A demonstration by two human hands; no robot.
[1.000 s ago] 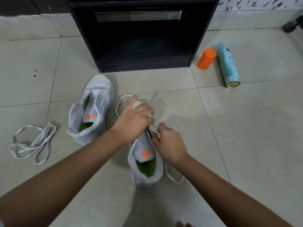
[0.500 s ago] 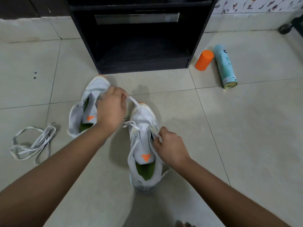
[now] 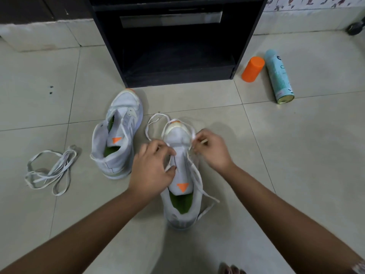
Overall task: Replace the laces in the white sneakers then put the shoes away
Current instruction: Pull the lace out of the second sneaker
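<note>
Near sneaker [image 3: 182,175]: white, on the floor in the middle, its toe pointing to 12 o'clock.
Inside it: a green pad at the bottom, and a white tongue with an orange triangle lying over the opening.
Lace [image 3: 199,179]: white, goes through the holes near the toe; one loop lies at 11 o'clock, and loose ends trail at 4 o'clock.
Left hand [image 3: 152,167]: on the shoe's left side, fingers pinching the lace.
Right hand [image 3: 211,151]: on the shoe's right side near the toe, fingers pinching the lace.
Hands together or apart: apart, with the shoe between them.
Other sneaker [image 3: 118,135]: at 10 o'clock, just beside the first, green pad inside, no lace that I can see.
Loose lace [image 3: 61,165]: a white heap on the floor at 9 o'clock.
Black cabinet [image 3: 110,46]: open at 12 o'clock; too dark inside to tell what it holds.
Spray can [image 3: 278,76]: lying on its side at 2 o'clock.
Orange cap [image 3: 252,69]: just beside the can.
</note>
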